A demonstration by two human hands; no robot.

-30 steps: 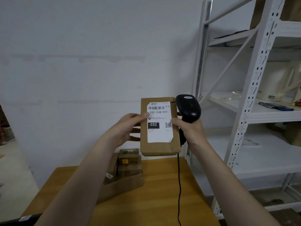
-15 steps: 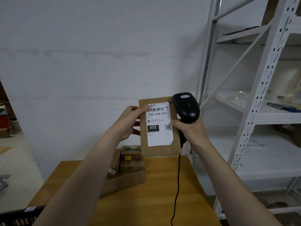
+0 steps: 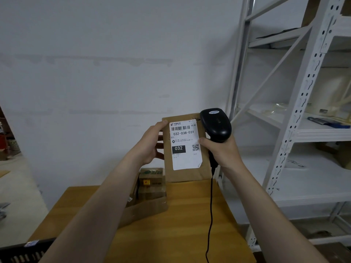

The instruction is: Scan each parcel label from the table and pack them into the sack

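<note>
Wondering what could get botched from here. The parcel (image 3: 190, 175) is gripped along its edge by the left hand (image 3: 150, 147), thumb on the front and fingers curled behind. It's held upright in the air, well above the table (image 3: 180, 224). The scanner (image 3: 215, 124) is gripped by its handle in the right hand (image 3: 222, 150), pressed close against the parcel's other edge.
(asked by packnoob)

Biggest risk imo is a missed read. The scanner is parked beside the parcel and seen from the back, so its window probably isn't aimed at the label (image 3: 185, 147). The QR code sits right at the right thumb tip and could easily be covered. The label corner below that thumb looks peeled, so it might be snagged when the parcel gets stuffed into the sack, which isn't in view. The cable (image 3: 210, 215) hangs straight down from the right hand and could be caught on the boxes (image 3: 152, 185) stacked below the left hand.

Readable stuff: the China Post logo with "中国邮政", "快递", a barcode, "032-038-E01", "E01", and "032" in white on a black block. The small print and the scanner badge can't be made out.
(answered by sortdesk_7)
</note>
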